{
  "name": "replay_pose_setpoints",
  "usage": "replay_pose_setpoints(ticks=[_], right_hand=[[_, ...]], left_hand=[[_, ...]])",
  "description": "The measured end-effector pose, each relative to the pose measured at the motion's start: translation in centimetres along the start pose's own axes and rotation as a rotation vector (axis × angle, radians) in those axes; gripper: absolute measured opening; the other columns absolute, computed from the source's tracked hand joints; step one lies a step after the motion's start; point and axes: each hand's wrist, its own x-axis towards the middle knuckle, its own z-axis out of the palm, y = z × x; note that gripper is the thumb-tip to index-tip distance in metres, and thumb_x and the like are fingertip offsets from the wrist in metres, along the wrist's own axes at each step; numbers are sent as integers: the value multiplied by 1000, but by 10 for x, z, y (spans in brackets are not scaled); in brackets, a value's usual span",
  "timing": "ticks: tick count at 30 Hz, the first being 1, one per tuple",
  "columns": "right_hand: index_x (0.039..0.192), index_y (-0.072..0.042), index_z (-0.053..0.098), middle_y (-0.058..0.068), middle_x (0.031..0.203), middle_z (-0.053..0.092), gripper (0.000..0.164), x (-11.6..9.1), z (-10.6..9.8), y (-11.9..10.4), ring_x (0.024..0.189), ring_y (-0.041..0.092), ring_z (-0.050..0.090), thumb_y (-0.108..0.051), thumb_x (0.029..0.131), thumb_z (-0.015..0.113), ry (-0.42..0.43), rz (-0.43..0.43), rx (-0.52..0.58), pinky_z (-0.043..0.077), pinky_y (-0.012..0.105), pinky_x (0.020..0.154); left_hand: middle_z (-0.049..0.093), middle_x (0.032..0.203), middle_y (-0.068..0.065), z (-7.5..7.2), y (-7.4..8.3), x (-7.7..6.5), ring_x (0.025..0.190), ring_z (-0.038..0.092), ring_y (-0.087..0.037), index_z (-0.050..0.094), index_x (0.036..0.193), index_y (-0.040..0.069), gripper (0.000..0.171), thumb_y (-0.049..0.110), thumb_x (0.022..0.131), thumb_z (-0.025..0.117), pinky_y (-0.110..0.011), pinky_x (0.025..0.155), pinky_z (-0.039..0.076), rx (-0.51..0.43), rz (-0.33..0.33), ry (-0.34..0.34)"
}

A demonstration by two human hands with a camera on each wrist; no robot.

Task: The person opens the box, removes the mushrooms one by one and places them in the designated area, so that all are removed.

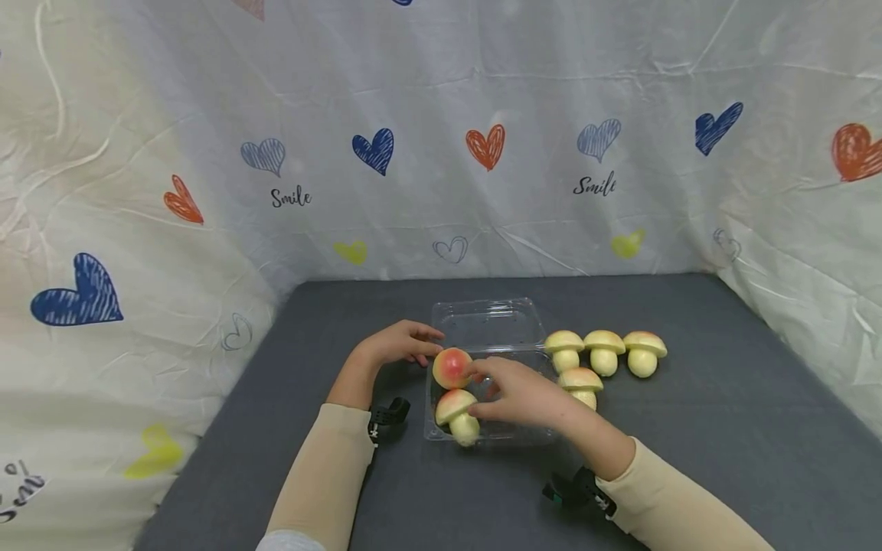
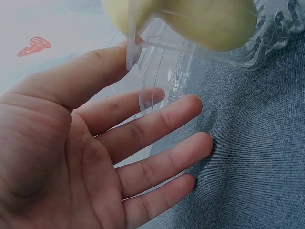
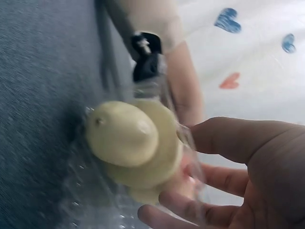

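A clear plastic clamshell box (image 1: 510, 435) lies with its lid folded back. Two mushroom-shaped pieces sit on its left side: the rear mushroom (image 1: 452, 367) shows its red-blushed cap, and the front mushroom (image 1: 456, 417) lies with its stem toward the near edge. My left hand (image 1: 403, 346) is at the box's left edge; in the left wrist view its thumb meets the clear wall while the fingers extend below. Above the box, my right hand (image 1: 520, 394) has its fingertips by the rear cap and its thumb by the front mushroom, fingers loosely spread in the right wrist view.
Right of the box stand several more mushrooms, among them a rear one (image 1: 604, 352), a far-right one (image 1: 642, 353) and a nearer one (image 1: 581, 385). The transparent lid (image 1: 489, 325) lies behind on the dark cloth-covered table (image 1: 689, 459). A heart-printed white sheet (image 1: 427, 92) surrounds it.
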Motion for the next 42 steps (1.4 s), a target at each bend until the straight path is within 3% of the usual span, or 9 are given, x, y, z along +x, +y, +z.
replay_pose_setpoints(ticks=[5, 12, 16, 30, 37, 42], right_hand=[[137, -9, 61, 0, 121, 63, 53, 4, 17, 1, 91, 18, 66, -28, 92, 79, -19, -46, -44, 53, 34, 77], [132, -13, 64, -10, 93, 61, 47, 9, 35, 1, 71, 8, 55, -27, 90, 81, 7, -109, -142, 46, 30, 70], [132, -14, 64, -11, 95, 62, 47, 9, 34, 0, 72, 6, 54, -26, 90, 82, 5, -90, -134, 47, 30, 70], [126, -17, 61, -8, 110, 66, 44, -2, -2, 2, 88, 11, 66, -24, 89, 83, -38, -72, -49, 53, 33, 76], [130, -18, 59, -2, 115, 65, 46, -8, -21, 2, 94, 15, 67, -21, 89, 81, -26, -9, -40, 54, 36, 79], [126, -15, 58, 1, 112, 65, 44, -18, -40, 3, 84, 17, 63, -14, 87, 77, -23, 12, -38, 52, 36, 71]], left_hand=[[69, 124, -3, 0, -1, 0, 92, 69, -22, 59, 146, 10, 56, 38, 98, 71, -43, 92, 52, 6, 12, -4], [71, 122, -4, 0, 0, -2, 93, 69, -22, 58, 147, 9, 58, 38, 98, 72, -44, 93, 52, 14, 22, -9], [72, 121, -4, 0, 1, -1, 92, 69, -22, 59, 146, 9, 57, 36, 98, 72, -44, 93, 52, 18, 20, -5], [73, 114, -3, 0, 1, -3, 90, 69, -22, 58, 146, 8, 55, 33, 99, 71, -42, 89, 52, 7, 16, -8], [73, 115, -2, 1, 3, -2, 92, 68, -22, 57, 147, 7, 54, 31, 100, 70, -42, 89, 52, 11, 20, 1], [73, 116, -3, 0, 4, -4, 92, 68, -23, 56, 148, 6, 55, 30, 100, 70, -43, 90, 52, 12, 26, -4]])
